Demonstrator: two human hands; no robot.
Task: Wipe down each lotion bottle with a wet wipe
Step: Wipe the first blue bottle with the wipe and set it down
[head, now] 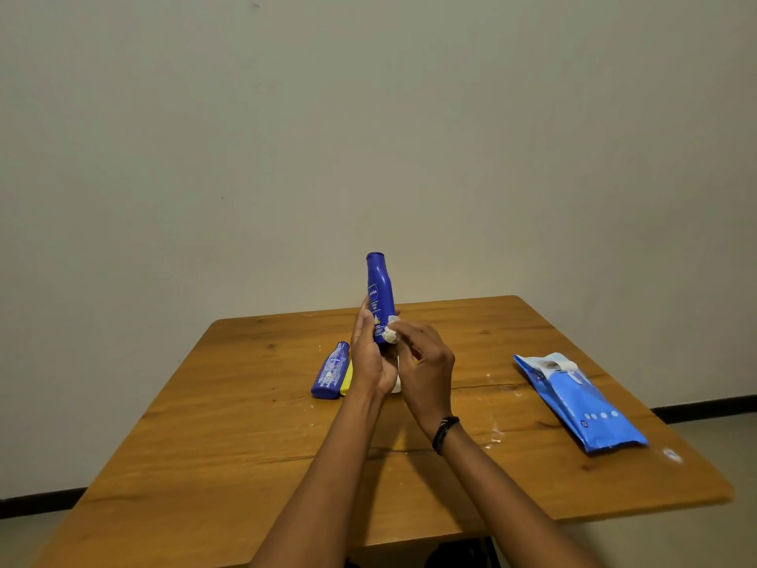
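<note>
My left hand (370, 356) grips the lower part of a blue lotion bottle (379, 293) and holds it upright above the table, cap end up. With my right hand (426, 362) I pinch a crumpled white wet wipe (390, 332) against the bottle's lower right side. A second blue lotion bottle (331, 371) lies on the table just left of my left hand. Beside it lies a yellow bottle (347, 379), mostly hidden by my hand. A white object (395, 385) shows a sliver behind my wrists.
The wooden table (245, 424) carries a blue wet-wipe pack (581, 403) at the right, its flap open. White smears and a small white spot (672, 455) mark the right part of the tabletop. A plain wall stands close behind the table's far edge.
</note>
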